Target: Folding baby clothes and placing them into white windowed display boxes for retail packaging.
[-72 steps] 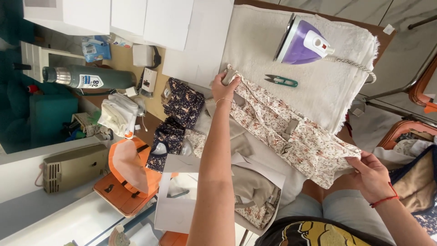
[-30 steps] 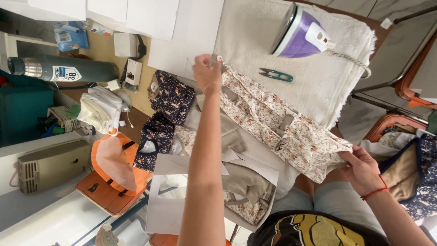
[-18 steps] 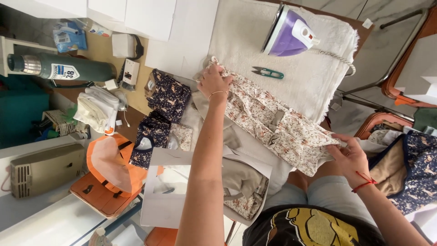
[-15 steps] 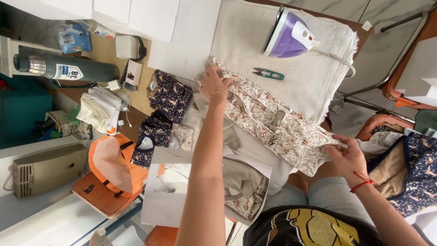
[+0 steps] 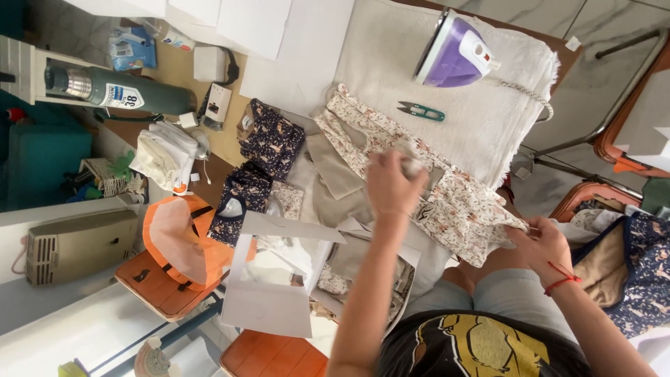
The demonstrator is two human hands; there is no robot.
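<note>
A long cream floral fabric piece point(image 5: 363, 132) lies slanted over a white towel point(image 5: 488, 126) on the table. My left hand point(image 5: 391, 185) is closed on the middle of this fabric, bunching it slightly. At the near right, my right hand point(image 5: 544, 244), with a red string on the wrist, pinches the fabric's near end above my lap. Green thread snips point(image 5: 422, 112) lie on the towel just beyond the fabric. A purple and white iron point(image 5: 453, 56) rests at the towel's far end.
Dark blue patterned fabric pieces point(image 5: 272, 139) lie left of the floral piece. A green flask point(image 5: 118, 91), folded white cloths point(image 5: 164, 153), an orange bag point(image 5: 181, 244) and white paper sheets point(image 5: 272, 293) crowd the left. More fabric fills an open case point(image 5: 628, 258) at right.
My left hand has drawn back from the fabric's far end to its middle. My right hand keeps the near end. The view has shifted slightly.
</note>
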